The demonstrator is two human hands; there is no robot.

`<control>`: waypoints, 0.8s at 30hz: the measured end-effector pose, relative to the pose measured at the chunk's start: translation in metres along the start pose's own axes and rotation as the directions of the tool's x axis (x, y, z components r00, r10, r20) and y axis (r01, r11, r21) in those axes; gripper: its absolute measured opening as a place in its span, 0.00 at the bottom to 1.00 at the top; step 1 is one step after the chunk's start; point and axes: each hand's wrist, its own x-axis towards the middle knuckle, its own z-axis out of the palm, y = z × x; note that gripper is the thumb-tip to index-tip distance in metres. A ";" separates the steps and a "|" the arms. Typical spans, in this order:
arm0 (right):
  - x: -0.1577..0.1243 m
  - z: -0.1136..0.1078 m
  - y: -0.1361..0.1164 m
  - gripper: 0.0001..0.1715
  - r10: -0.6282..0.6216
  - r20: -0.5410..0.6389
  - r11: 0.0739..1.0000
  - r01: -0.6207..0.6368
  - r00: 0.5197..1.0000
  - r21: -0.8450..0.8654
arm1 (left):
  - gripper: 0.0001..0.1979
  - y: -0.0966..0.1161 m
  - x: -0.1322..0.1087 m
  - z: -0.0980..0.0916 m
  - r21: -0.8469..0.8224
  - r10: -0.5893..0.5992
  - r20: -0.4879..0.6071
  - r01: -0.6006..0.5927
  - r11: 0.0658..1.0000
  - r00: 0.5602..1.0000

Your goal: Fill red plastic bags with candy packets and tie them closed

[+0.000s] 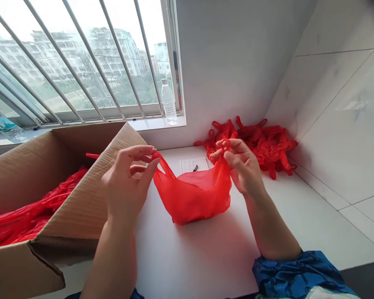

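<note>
Red bag hangs between both hands, bottom resting on the counter. Left hand pinches one handle at its fingertips; right hand pinches the other. Both palms face inward, wrists raised. Cardboard box just left of left hand.

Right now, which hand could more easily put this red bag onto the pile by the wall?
Probably the right hand. It pinches one handle of the red bag, and the pile of red bags lies just behind it. The left hand holds the other handle, nearer the cardboard box.
</note>
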 end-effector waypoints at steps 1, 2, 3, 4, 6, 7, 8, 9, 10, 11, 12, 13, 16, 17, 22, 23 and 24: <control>-0.002 0.003 0.000 0.16 0.009 0.058 0.999 -0.007 0.998 -0.032 | 0.11 0.001 -0.001 0.004 0.012 0.039 0.008 -0.039 0.999 0.999; -0.005 0.007 0.000 0.20 0.017 0.108 0.996 -0.008 0.994 -0.083 | 0.10 0.003 -0.004 0.009 0.003 0.070 0.025 -0.070 0.998 0.997; -0.008 0.011 0.000 0.25 0.028 0.147 0.988 -0.005 0.989 -0.155 | 0.10 0.004 -0.007 0.013 -0.029 0.088 0.047 -0.087 0.996 0.995; -0.011 0.016 0.000 0.29 0.038 0.171 0.971 0.004 0.985 -0.240 | 0.09 0.005 -0.012 0.017 -0.080 0.094 0.068 -0.088 0.993 0.993; -0.016 0.026 0.003 0.36 0.049 0.193 0.917 0.032 0.980 -0.397 | 0.10 0.007 -0.022 0.025 -0.224 0.093 0.150 -0.058 0.973 0.984; -0.018 0.030 0.005 0.35 0.046 0.206 0.894 0.052 0.978 -0.444 | 0.10 0.008 -0.027 0.028 -0.298 0.105 0.203 -0.041 0.954 0.973; -0.020 0.034 0.009 0.31 0.039 0.225 0.884 0.071 0.974 -0.462 | 0.09 0.008 -0.031 0.032 -0.356 0.127 0.249 -0.031 0.934 0.960; -0.020 0.037 0.012 0.25 0.027 0.241 0.887 0.087 0.970 -0.452 | 0.09 0.007 -0.034 0.035 -0.393 0.150 0.272 -0.033 0.919 0.950; -0.020 0.038 0.016 0.18 0.018 0.250 0.902 0.092 0.968 -0.421 | 0.10 0.004 -0.037 0.038 -0.409 0.168 0.266 -0.046 0.911 0.949; -0.019 0.038 0.019 0.14 0.022 0.251 0.924 0.077 0.968 -0.375 | 0.12 0.001 -0.039 0.041 -0.406 0.167 0.241 -0.057 0.912 0.956; -0.017 0.038 0.022 0.13 0.040 0.246 0.947 0.041 0.969 -0.318 | 0.16 -0.003 -0.040 0.044 -0.393 0.143 0.223 -0.046 0.918 0.964; -0.015 0.036 0.025 0.15 0.076 0.238 0.967 -0.013 0.968 -0.256 | 0.21 -0.008 -0.041 0.048 -0.378 0.100 0.229 -0.006 0.926 0.968; -0.007 0.029 0.033 0.19 0.226 0.231 0.974 -0.214 0.946 -0.075 | 0.36 -0.024 -0.042 0.059 -0.378 -0.087 0.501 0.308 0.873 0.861; -0.005 0.027 0.036 0.21 0.266 0.227 0.964 -0.266 0.937 -0.032 | 0.37 -0.030 -0.042 0.063 -0.383 -0.125 0.632 0.448 0.808 0.765; 0.003 0.013 0.043 0.27 0.313 0.246 0.946 -0.323 0.917 0.001 | 0.23 -0.048 -0.042 0.074 -0.386 -0.158 0.878 0.864 0.323 0.451; 0.003 0.009 0.041 0.26 0.301 0.298 0.952 -0.301 0.906 -0.048 | 0.22 -0.050 -0.041 0.074 -0.387 -0.177 0.882 0.885 0.259 0.438; 0.003 0.005 0.038 0.24 0.283 0.354 0.959 -0.257 0.891 -0.119 | 0.22 -0.052 -0.040 0.074 -0.385 -0.190 0.885 0.898 0.214 0.425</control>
